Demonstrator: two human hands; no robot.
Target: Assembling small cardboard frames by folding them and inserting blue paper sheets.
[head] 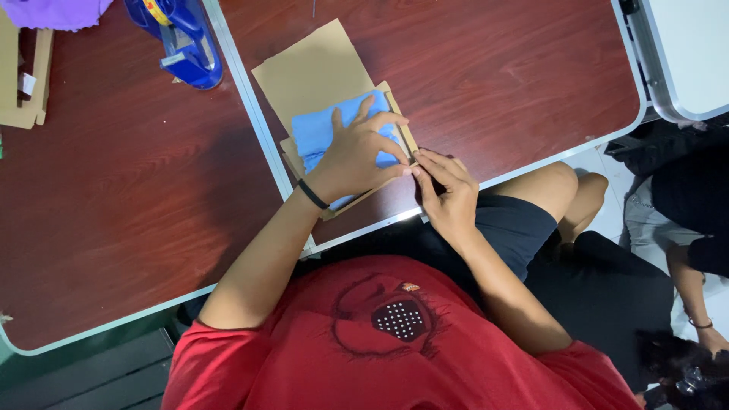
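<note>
A small flat cardboard box (pixel 317 74) lies open on the reddish-brown table (pixel 493 68), its lid flap pointing away from me. A folded light blue cloth (pixel 317 130) fills the box. My left hand (pixel 357 152) presses flat on the cloth, fingers spread, a black band on the wrist. My right hand (pixel 448 193) pinches the box's near right side flap at the table's front edge, fingertips touching the left hand's fingertips.
A blue tape dispenser (pixel 182 38) sits at the back on the adjoining table (pixel 114 190). Purple cloth (pixel 57 11) and cardboard pieces (pixel 26 83) lie at the far left. Another person (pixel 683 228) sits on the floor to the right. A white table (pixel 691 53) stands at the top right.
</note>
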